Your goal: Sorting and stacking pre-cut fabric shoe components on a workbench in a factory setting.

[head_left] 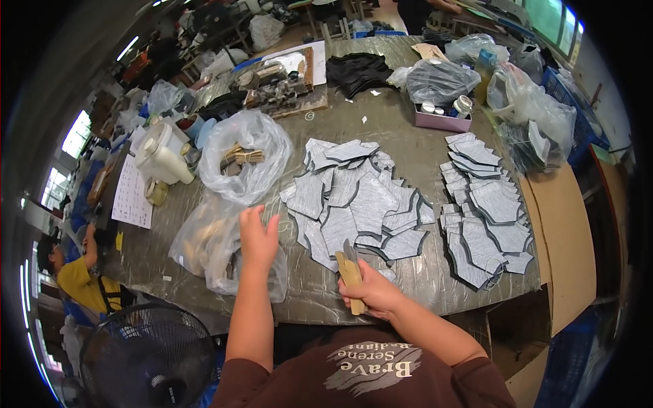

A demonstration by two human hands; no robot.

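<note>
My right hand [376, 291] is closed round a bundle of tan strips [350, 273] at the near edge of the table. A dark grey pointed piece sticks out past the bundle's far end; whether it belongs to the bundle I cannot tell. My left hand [258, 239] is raised with fingers apart, holding nothing, over the right side of a crumpled clear plastic bag [194, 238]. Between and beyond my hands lies a loose heap of grey cut pieces [371, 197] with dark edges. Behind the left hand, an open clear bag [269, 139] holds more tan bundles [245, 156].
Overlapping rows of grey pieces [486, 211] lie at the right. Farther back are a pink box [442, 122] with small bottles, black material [357, 73] and a cluttered board [279, 81]. A white container [163, 153] stands left; a black fan [146, 357] is below it. A person in yellow [88, 282] is far left.
</note>
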